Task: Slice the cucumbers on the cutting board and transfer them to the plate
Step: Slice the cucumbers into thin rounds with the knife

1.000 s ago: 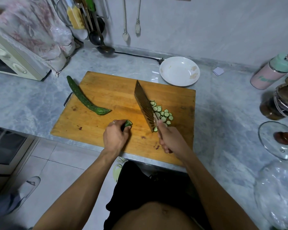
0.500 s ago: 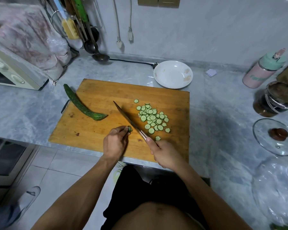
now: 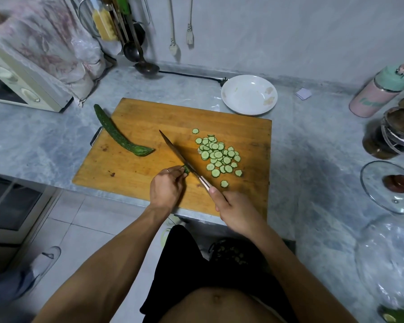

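Since a second ago I see the knife [image 3: 180, 155] laid low, slices [image 3: 217, 157] now uncovered on the board [image 3: 138, 173], left hand [image 3: 166, 192] pinching the stub [image 3: 186, 169], right hand [image 3: 236, 210] gripping the handle; plate [image 3: 249, 95] bare, whole cucumber [image 3: 117, 134] waiting.

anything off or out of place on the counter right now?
Mostly tidy. The whole cucumber hangs off the cutting board's left edge onto the counter. A few slices lie apart from the main pile. The plate holds no slices.
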Motion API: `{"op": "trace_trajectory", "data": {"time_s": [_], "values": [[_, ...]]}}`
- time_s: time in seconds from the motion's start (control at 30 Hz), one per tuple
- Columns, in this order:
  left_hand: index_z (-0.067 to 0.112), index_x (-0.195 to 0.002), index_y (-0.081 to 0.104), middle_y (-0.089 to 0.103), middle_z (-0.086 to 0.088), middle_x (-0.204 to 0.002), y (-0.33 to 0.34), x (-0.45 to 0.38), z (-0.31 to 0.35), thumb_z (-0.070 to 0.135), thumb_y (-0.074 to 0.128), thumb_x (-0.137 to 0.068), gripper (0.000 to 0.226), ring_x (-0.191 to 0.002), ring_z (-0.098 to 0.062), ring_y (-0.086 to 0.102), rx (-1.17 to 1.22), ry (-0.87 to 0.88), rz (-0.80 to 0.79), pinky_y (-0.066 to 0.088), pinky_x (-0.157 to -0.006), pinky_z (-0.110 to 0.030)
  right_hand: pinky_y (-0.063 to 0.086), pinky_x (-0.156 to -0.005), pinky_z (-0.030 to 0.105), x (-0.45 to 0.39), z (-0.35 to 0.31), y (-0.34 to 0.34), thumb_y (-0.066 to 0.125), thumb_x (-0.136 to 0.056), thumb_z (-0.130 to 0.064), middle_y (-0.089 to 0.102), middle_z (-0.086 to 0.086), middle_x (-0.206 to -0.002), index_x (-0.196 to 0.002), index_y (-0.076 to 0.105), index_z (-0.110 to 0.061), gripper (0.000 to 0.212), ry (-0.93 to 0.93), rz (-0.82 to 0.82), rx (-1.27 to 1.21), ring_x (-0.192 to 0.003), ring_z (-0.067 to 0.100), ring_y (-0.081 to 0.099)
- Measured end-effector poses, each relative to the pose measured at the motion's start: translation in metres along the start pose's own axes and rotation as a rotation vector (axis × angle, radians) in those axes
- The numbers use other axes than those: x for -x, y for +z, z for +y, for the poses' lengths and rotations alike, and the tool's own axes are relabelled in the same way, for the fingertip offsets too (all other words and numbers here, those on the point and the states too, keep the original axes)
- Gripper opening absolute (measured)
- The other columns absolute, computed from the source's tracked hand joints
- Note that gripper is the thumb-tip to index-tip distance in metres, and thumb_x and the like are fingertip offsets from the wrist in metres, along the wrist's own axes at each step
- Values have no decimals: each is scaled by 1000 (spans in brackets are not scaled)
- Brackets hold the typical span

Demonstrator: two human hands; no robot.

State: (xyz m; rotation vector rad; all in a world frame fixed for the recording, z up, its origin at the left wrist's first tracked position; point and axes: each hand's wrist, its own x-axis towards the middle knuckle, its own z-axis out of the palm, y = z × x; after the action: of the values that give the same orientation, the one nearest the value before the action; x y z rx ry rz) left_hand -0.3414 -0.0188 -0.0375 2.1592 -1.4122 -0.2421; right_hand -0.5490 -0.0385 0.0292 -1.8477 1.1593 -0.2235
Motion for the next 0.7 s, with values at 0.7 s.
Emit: {"op": "trace_trajectory", "data": {"time_s": [0.7], "values": [[11, -107, 74, 68, -4, -119, 1, 3, 4, 8, 66, -85, 24, -97, -24, 67, 22, -53, -36, 51, -87, -28, 37, -59, 32, -6, -16, 4, 26, -101, -60, 52, 7, -61, -63, 53, -9, 68, 100, -90, 13, -54, 17, 50]]}}
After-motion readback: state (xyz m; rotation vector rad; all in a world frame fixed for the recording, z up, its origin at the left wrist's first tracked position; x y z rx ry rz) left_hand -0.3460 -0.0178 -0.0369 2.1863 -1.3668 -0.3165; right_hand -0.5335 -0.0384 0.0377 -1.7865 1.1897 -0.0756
